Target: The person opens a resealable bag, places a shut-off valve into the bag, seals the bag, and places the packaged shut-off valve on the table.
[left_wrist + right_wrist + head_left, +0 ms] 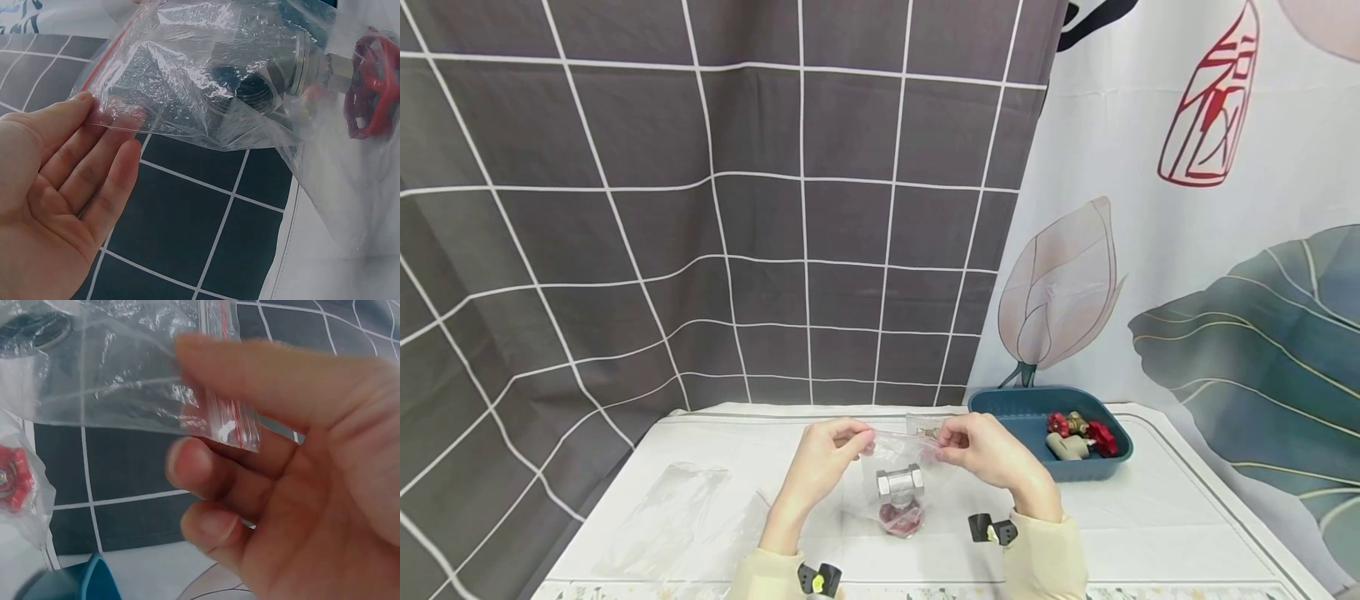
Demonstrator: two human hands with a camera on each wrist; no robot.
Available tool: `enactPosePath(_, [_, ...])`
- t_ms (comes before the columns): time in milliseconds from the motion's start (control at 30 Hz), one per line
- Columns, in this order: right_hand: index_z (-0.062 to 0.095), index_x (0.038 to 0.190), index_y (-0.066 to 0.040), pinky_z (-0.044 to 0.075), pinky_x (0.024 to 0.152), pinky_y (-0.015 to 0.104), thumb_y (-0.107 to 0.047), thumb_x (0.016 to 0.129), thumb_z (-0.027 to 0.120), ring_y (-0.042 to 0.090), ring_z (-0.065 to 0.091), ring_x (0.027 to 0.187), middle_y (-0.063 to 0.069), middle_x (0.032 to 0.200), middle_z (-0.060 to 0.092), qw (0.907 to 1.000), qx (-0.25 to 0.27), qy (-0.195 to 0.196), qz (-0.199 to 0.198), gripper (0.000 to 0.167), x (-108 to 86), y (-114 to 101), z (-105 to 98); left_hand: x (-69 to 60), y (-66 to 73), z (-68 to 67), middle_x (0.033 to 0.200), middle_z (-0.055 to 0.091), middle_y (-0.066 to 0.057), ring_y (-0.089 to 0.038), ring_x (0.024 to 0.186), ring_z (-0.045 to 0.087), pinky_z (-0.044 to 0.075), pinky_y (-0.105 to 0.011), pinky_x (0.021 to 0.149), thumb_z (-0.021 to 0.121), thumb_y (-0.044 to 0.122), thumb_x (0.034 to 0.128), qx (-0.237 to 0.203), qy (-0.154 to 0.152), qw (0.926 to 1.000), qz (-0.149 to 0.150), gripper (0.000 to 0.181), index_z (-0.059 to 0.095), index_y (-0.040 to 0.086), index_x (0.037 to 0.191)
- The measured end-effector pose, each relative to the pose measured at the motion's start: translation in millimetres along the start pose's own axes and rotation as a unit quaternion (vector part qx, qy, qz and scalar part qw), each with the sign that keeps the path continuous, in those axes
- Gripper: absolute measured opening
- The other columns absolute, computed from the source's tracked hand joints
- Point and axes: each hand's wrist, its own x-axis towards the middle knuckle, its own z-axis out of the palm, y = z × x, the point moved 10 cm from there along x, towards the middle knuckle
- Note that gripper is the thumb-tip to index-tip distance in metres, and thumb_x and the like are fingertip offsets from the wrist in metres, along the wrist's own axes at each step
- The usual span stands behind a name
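Note:
A clear zip bag (887,446) hangs above the white table between my two hands, with a metal valve (900,482) inside it. The valve's red handwheel (901,518) points down in the head view and lies at the right in the left wrist view. My left hand (822,460) pinches one top corner of the bag between thumb and fingers, beside the red zip line (115,53). At the opposite corner my right hand (988,452) pinches the zip edge (232,422), its other fingers loosely bent.
A blue tray (1007,402) at the back right holds several valves (1078,435) with red handwheels. Behind my right hand lies another small bagged valve (927,432). Flat clear bags (662,517) lie on the table at left. Grey gridded curtain (760,250) hangs behind.

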Motion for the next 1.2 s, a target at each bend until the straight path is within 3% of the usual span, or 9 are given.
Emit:
enactPosePath(333, [0.063,0.075,-0.017,0.042,0.05,0.022,0.0,0.083,0.074,0.002,0.046,0.057,-0.013,0.063,0.051,0.9995,0.007,0.011,-0.028,0.022,0.9,-4.5,0.0,0.1,0.6,-1.5,0.083,0.073,-0.001,-0.013,0.075,0.07,0.057,-0.026,0.069,0.068,0.022,0.0932,-0.002,0.005,1.0,0.002,0.016,0.073,0.007,0.096])
enactPosePath(733, [0.068,0.084,-0.018,0.036,0.047,0.022,-0.017,0.086,0.076,0.003,0.042,0.051,-0.011,0.059,0.049,0.9996,0.01,-0.023,0.016,0.008,-3.3,5.9,2.0,0.0,-1.4,-0.9,0.084,0.073,0.0,-0.013,0.076,0.07,0.057,-0.026,0.069,0.067,0.023,0.0937,0.003,0.002,1.0,-0.003,0.017,0.073,0.007,0.097])
enactPosePath(900, [0.071,0.087,-0.014,0.038,0.047,0.021,-0.013,0.087,0.074,0.003,0.044,0.05,-0.01,0.06,0.05,0.9983,0.034,-0.046,0.011,0.004,-5.6,5.2,4.8,-0.5,-0.6,-1.5,0.084,0.073,0.001,-0.011,0.076,0.07,0.057,-0.027,0.07,0.067,0.022,0.0937,-0.001,0.001,1.0,-0.006,0.015,0.073,0.008,0.098])
enactPosePath(1200, [0.072,0.08,-0.014,0.036,0.046,0.021,-0.004,0.088,0.07,0.004,0.045,0.053,-0.009,0.06,0.054,0.9984,0.052,-0.024,0.004,0.013,-6.5,7.4,0.7,-0.7,-0.1,-1.6,0.084,0.073,0.001,-0.011,0.076,0.07,0.057,-0.027,0.07,0.067,0.022,0.0938,0.001,-0.001,1.0,-0.005,0.016,0.073,0.008,0.099])
